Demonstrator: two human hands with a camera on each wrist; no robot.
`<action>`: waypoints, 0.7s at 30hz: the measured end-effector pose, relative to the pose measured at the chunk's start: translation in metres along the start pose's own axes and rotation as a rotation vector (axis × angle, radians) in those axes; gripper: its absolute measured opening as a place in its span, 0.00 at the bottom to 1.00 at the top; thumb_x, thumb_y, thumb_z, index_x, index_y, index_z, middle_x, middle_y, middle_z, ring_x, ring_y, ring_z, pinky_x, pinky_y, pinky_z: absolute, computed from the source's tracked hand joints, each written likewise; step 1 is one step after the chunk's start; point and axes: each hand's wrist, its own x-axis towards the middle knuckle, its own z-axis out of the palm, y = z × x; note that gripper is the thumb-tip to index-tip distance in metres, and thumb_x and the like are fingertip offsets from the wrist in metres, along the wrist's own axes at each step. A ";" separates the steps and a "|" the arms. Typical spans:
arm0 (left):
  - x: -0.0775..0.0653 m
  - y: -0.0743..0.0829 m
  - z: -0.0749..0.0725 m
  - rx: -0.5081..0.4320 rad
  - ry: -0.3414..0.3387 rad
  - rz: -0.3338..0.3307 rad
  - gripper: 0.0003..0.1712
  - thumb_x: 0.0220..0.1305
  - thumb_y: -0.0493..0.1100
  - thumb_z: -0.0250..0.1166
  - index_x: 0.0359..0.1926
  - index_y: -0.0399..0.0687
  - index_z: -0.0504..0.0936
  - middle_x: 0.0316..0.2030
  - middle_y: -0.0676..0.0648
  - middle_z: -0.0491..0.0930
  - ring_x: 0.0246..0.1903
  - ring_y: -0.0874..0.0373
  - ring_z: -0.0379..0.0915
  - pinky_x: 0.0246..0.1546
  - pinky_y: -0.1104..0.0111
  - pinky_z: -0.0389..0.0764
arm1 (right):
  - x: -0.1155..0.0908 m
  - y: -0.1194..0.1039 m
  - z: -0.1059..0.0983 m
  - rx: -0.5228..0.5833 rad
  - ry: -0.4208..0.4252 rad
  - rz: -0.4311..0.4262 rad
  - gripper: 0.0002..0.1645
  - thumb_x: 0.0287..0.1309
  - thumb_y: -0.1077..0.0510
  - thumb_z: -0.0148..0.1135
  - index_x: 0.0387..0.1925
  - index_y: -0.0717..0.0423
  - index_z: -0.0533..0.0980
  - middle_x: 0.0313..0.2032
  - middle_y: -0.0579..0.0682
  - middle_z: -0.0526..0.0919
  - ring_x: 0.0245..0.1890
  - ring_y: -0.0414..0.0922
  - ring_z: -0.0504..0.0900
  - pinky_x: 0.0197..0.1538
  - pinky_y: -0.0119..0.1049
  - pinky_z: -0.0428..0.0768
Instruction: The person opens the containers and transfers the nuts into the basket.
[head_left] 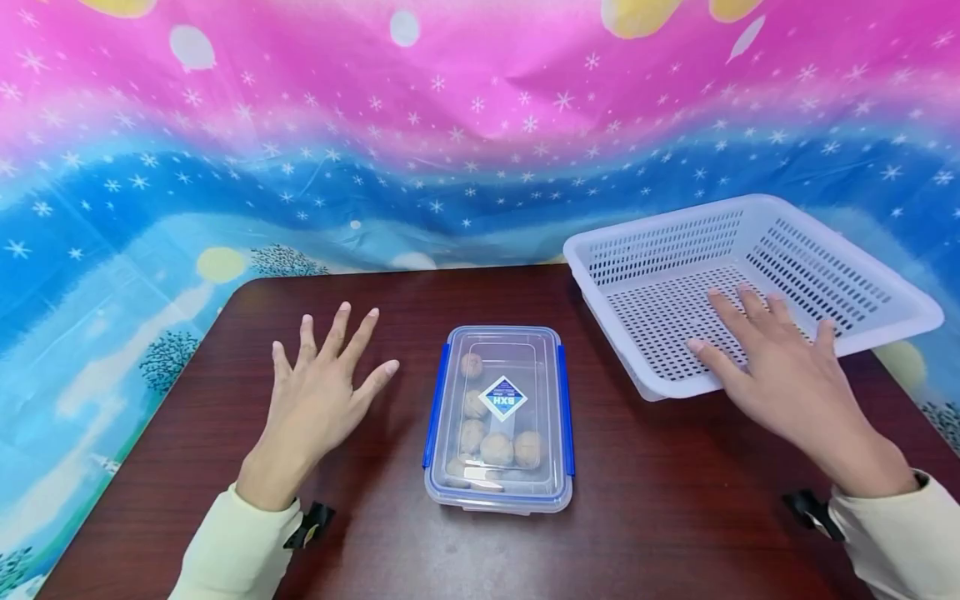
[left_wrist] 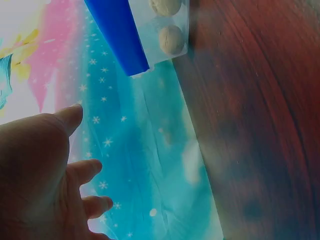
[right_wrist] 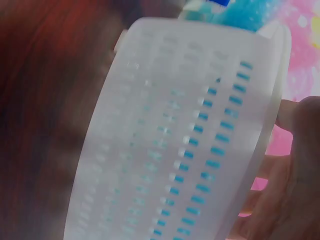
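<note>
Apparently at the ready stage, with left grip (head_left: pixel 315 402) spread apart and empty, right grip (head_left: pixel 797 377) likewise above the far-right basket (head_left: pixel 663 323), and probably calling next for a reach to the lidded box (head_left: pixel 528 417) of tan balls (head_left: pixel 497 449), central on the table (head_left: pixel 652 492).

At the top of the head view, the backdrop (head_left: pixel 480 142) blends pink into blue, scattered with white snowflakes. Centre: a clear container (head_left: pixel 536 367), 2 blue clips (head_left: pixel 566 412), beige balls (head_left: pixel 497 449). Upper right: a whitish, slot-patterned basket (head_left: pixel 667 246). The tabletop (head_left: pixel 360 550) is reddish-brown.
</note>
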 end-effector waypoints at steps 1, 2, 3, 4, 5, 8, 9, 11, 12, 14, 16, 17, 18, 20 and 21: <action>-0.001 0.001 0.001 0.000 0.001 0.002 0.47 0.74 0.73 0.50 0.85 0.68 0.46 0.84 0.41 0.45 0.80 0.24 0.33 0.71 0.24 0.34 | -0.001 -0.003 0.001 0.005 0.010 -0.006 0.46 0.78 0.32 0.46 0.84 0.49 0.49 0.80 0.71 0.48 0.79 0.77 0.42 0.66 0.85 0.28; -0.001 0.002 0.002 -0.003 0.002 0.005 0.47 0.74 0.73 0.50 0.85 0.67 0.46 0.84 0.41 0.45 0.80 0.24 0.34 0.72 0.24 0.35 | -0.002 -0.006 0.002 0.013 0.018 -0.014 0.46 0.77 0.33 0.47 0.84 0.50 0.50 0.80 0.71 0.49 0.79 0.77 0.43 0.67 0.84 0.28; -0.002 0.004 0.003 -0.006 0.003 0.007 0.47 0.74 0.73 0.50 0.85 0.66 0.47 0.84 0.41 0.46 0.80 0.24 0.35 0.72 0.24 0.35 | -0.003 -0.009 0.003 0.019 0.028 -0.022 0.46 0.77 0.33 0.48 0.84 0.50 0.51 0.80 0.71 0.51 0.79 0.76 0.44 0.68 0.83 0.27; -0.003 0.005 0.004 -0.013 0.003 0.008 0.47 0.74 0.72 0.51 0.85 0.66 0.47 0.84 0.41 0.47 0.80 0.24 0.36 0.72 0.24 0.36 | -0.003 -0.013 0.003 0.027 0.037 -0.029 0.46 0.77 0.33 0.49 0.84 0.50 0.52 0.80 0.70 0.52 0.79 0.76 0.45 0.69 0.82 0.27; -0.004 0.007 0.005 -0.020 0.002 0.010 0.47 0.74 0.71 0.52 0.85 0.65 0.48 0.84 0.41 0.47 0.80 0.24 0.36 0.72 0.25 0.36 | -0.004 -0.016 0.004 0.033 0.048 -0.038 0.46 0.77 0.33 0.50 0.83 0.50 0.53 0.79 0.70 0.53 0.79 0.75 0.46 0.70 0.81 0.27; -0.007 0.012 0.008 -0.051 0.006 0.014 0.46 0.74 0.69 0.54 0.85 0.64 0.50 0.83 0.41 0.50 0.80 0.25 0.40 0.73 0.26 0.39 | -0.007 -0.026 0.006 0.047 0.076 -0.065 0.45 0.76 0.34 0.52 0.83 0.51 0.56 0.78 0.70 0.57 0.79 0.74 0.51 0.73 0.78 0.27; -0.008 0.013 0.008 -0.068 0.008 0.015 0.46 0.74 0.68 0.55 0.85 0.63 0.51 0.83 0.41 0.51 0.80 0.26 0.41 0.74 0.26 0.40 | -0.009 -0.030 0.006 0.048 0.088 -0.073 0.44 0.76 0.35 0.53 0.82 0.51 0.57 0.78 0.70 0.59 0.78 0.73 0.53 0.73 0.77 0.28; -0.010 0.017 0.010 -0.104 0.013 0.021 0.45 0.74 0.67 0.56 0.84 0.62 0.52 0.83 0.40 0.52 0.80 0.27 0.44 0.74 0.27 0.42 | -0.012 -0.037 0.009 0.055 0.114 -0.093 0.43 0.75 0.36 0.55 0.81 0.52 0.60 0.76 0.70 0.63 0.77 0.72 0.57 0.74 0.77 0.32; -0.011 0.019 0.011 -0.124 0.015 0.023 0.45 0.74 0.66 0.56 0.84 0.62 0.53 0.82 0.41 0.53 0.80 0.27 0.45 0.74 0.28 0.44 | -0.013 -0.041 0.011 0.057 0.130 -0.105 0.42 0.75 0.37 0.57 0.80 0.53 0.62 0.75 0.69 0.65 0.76 0.71 0.59 0.75 0.76 0.33; -0.014 0.022 0.013 -0.174 0.015 0.025 0.43 0.75 0.65 0.56 0.84 0.62 0.54 0.82 0.41 0.55 0.79 0.29 0.48 0.74 0.29 0.46 | -0.016 -0.048 0.014 0.062 0.168 -0.137 0.41 0.73 0.39 0.60 0.78 0.54 0.65 0.73 0.69 0.68 0.75 0.69 0.63 0.76 0.76 0.37; -0.017 0.026 0.015 -0.222 0.016 0.027 0.42 0.76 0.64 0.56 0.84 0.62 0.55 0.81 0.42 0.57 0.79 0.31 0.50 0.75 0.30 0.49 | -0.019 -0.056 0.018 0.078 0.208 -0.173 0.40 0.71 0.43 0.63 0.76 0.55 0.67 0.72 0.67 0.71 0.73 0.68 0.65 0.76 0.75 0.41; -0.018 0.028 0.016 -0.250 0.017 0.027 0.41 0.76 0.64 0.56 0.83 0.62 0.56 0.81 0.43 0.58 0.79 0.32 0.51 0.75 0.31 0.50 | -0.020 -0.060 0.019 0.086 0.226 -0.193 0.39 0.71 0.44 0.64 0.76 0.55 0.69 0.71 0.67 0.72 0.73 0.67 0.67 0.76 0.75 0.43; -0.020 0.030 0.017 -0.273 0.021 0.029 0.41 0.77 0.64 0.55 0.83 0.62 0.56 0.81 0.43 0.59 0.79 0.33 0.52 0.75 0.31 0.51 | -0.021 -0.064 0.020 0.092 0.238 -0.209 0.39 0.70 0.45 0.65 0.75 0.55 0.69 0.70 0.66 0.73 0.72 0.66 0.67 0.77 0.74 0.45; -0.022 0.034 0.019 -0.323 0.026 0.034 0.39 0.77 0.63 0.55 0.83 0.63 0.57 0.80 0.44 0.60 0.79 0.35 0.55 0.74 0.33 0.55 | -0.024 -0.071 0.022 0.108 0.254 -0.238 0.38 0.69 0.46 0.66 0.74 0.55 0.70 0.70 0.64 0.74 0.72 0.64 0.68 0.77 0.73 0.48; -0.023 0.035 0.021 -0.349 0.027 0.035 0.39 0.77 0.63 0.55 0.83 0.64 0.57 0.80 0.45 0.61 0.79 0.37 0.56 0.74 0.34 0.58 | -0.025 -0.075 0.023 0.118 0.256 -0.247 0.38 0.69 0.46 0.67 0.74 0.55 0.71 0.69 0.63 0.75 0.72 0.64 0.69 0.77 0.71 0.48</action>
